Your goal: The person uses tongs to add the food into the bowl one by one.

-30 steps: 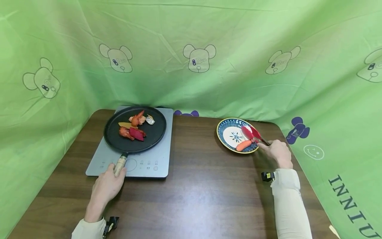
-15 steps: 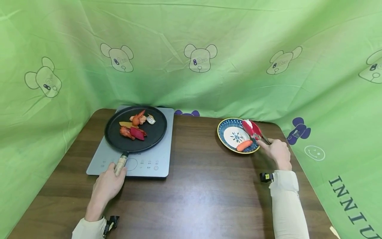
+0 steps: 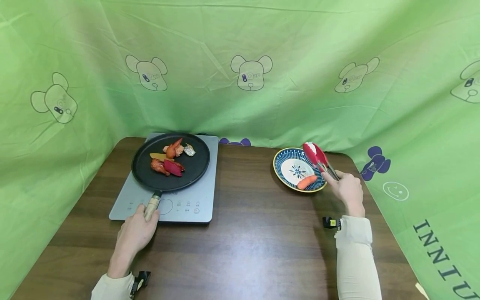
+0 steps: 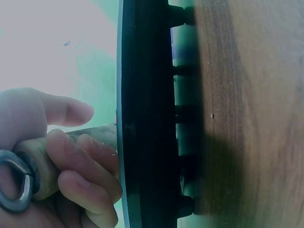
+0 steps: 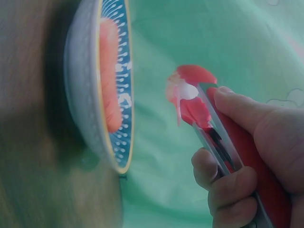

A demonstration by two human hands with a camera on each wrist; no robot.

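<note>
In the head view my left hand [image 3: 136, 231] grips the pale handle [image 3: 151, 207] of a flat black pan [image 3: 189, 175], its fingers curled round it in the left wrist view. The pan holds several food pieces, among them a dark pink slice [image 3: 172, 168] and a yellow strip [image 3: 159, 156]. My right hand [image 3: 346, 189] holds red-tipped tongs [image 3: 320, 158] above the right side of a blue-patterned dish [image 3: 286, 171]. Between the tong tips is a small white and pinkish piece [image 5: 183, 90] of unclear kind. An orange, carrot-like piece [image 3: 306, 182] lies in the dish.
The pan sits on a light grey induction cooker [image 3: 202, 208] at the left of the brown wooden table [image 3: 243, 233]. A green printed cloth [image 3: 251, 112] stands behind and at both sides of the table.
The right hand has raised the tongs from inside the dish to above it, with the white and pinkish piece in their tips. The left hand and pan have stayed put.
</note>
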